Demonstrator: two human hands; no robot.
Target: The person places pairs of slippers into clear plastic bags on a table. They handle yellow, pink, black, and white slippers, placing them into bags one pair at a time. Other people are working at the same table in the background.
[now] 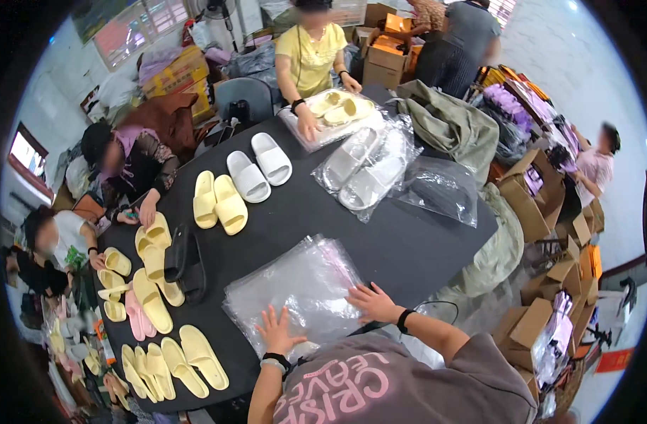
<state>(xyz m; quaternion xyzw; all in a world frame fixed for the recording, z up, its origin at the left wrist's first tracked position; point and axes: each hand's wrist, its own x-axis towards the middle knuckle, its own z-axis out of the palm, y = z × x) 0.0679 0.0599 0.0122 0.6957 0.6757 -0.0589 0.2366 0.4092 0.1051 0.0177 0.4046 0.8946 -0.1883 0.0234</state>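
Note:
A stack of clear plastic bags point(295, 279) lies flat on the black table in front of me. My left hand point(279, 332) rests on its near left part with the fingers spread. At the stack's right edge lies my right hand point(373, 304), fingers stretched out and apart. Neither hand holds anything. Beyond the stack sit a pair of grey slide sandals point(260, 169) and a pair of pale yellow slides point(221, 203). Farther right, another grey pair point(362, 169) lies inside clear bags, with a loose clear bag point(440, 191) beside it.
Several yellow slides point(152, 300), a black pair point(189, 265) and a pink pair point(138, 314) crowd the table's left side. Across the table, a person in yellow point(313, 63) handles yellow slides point(341, 106) on plastic bags. Two people work at the left. Open cartons point(532, 328) stand on the right.

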